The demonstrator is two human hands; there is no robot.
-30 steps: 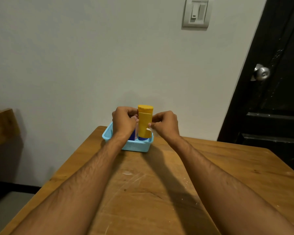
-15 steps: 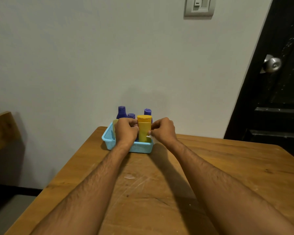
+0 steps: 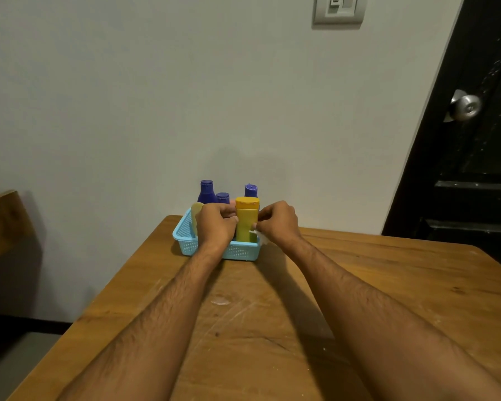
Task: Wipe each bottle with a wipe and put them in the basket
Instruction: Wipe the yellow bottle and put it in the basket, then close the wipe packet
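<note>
Standing upright in the near right corner of a light blue perforated plastic basket (image 3: pixel 237 251), a tall yellow plastic bottle with a flat yellow cap (image 3: pixel 247 219) is seen from the head view between both hands, apparently so that it can be set down straight and kept from tipping against its neighbours. The left hand (image 3: pixel 216 224) is curled against the bottle's left side, its fingertips touching the plastic, while the right hand (image 3: pixel 276 224) is curled at the bottle's right side with a small crumpled white wipe (image 3: pixel 262 238) pinched beneath its fingers, presumably kept there for further wiping. Behind the yellow bottle, three bottles with purple caps (image 3: pixel 206 192) are stood inside the basket, and a pale yellow-green flat bottle (image 3: pixel 196 217) is leant at the basket's left end; the tight packing would explain why two hands are used to guide the last one in. The basket is placed at the far edge of a scratched brown wooden tabletop (image 3: pixel 272 328), close to a plain grey wall (image 3: pixel 156 96). No other bottles are seen on the tabletop, so the task is judged to be near its end. A black door with a round metal knob (image 3: pixel 466 107) is seen at the right.
</note>
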